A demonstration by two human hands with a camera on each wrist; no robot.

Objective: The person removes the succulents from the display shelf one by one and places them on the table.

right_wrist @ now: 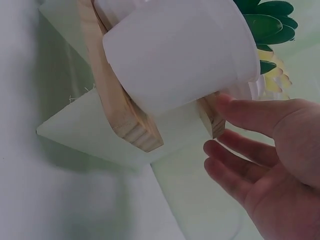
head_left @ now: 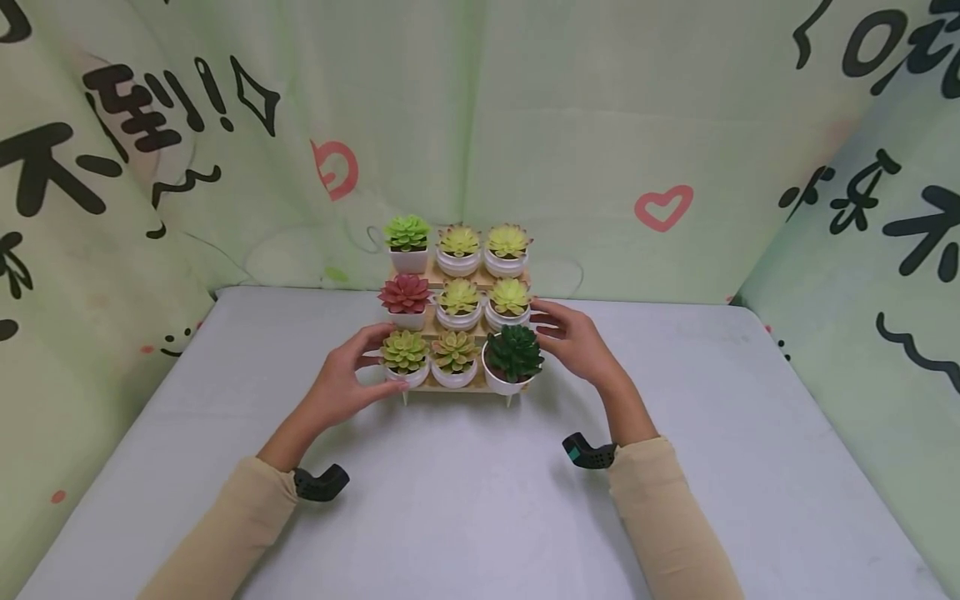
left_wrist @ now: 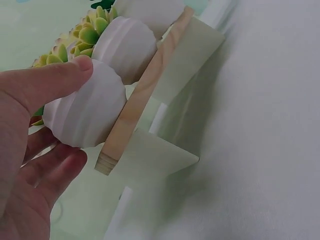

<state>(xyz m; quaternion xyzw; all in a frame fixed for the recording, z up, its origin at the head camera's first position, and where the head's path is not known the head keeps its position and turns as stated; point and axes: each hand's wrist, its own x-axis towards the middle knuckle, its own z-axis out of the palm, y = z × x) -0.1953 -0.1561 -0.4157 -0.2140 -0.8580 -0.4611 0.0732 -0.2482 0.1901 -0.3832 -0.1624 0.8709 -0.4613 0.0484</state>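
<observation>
A three-tier wooden plant stand [head_left: 468, 387] holds small potted succulents in rows. My left hand [head_left: 347, 377] holds the front-left white pot [left_wrist: 87, 107], thumb on one side and fingers curving round the other; its succulent [head_left: 405, 351] is yellow-green. My right hand [head_left: 572, 335] is at the stand's right side. In the right wrist view, its thumb touches the end of the middle shelf [right_wrist: 215, 120], with loosely bent fingers beside it. Nearby, a dark green succulent [head_left: 514, 353] sits in a larger white pot [right_wrist: 180, 57] at front right.
A red succulent [head_left: 406, 293] and a bright green succulent [head_left: 407, 233] stand in the left column, behind the front-left pot. The stand's pale leg [left_wrist: 155, 155] rests on the white table [head_left: 465, 500]. A pale green printed curtain [head_left: 570, 150] surrounds the table's back and sides.
</observation>
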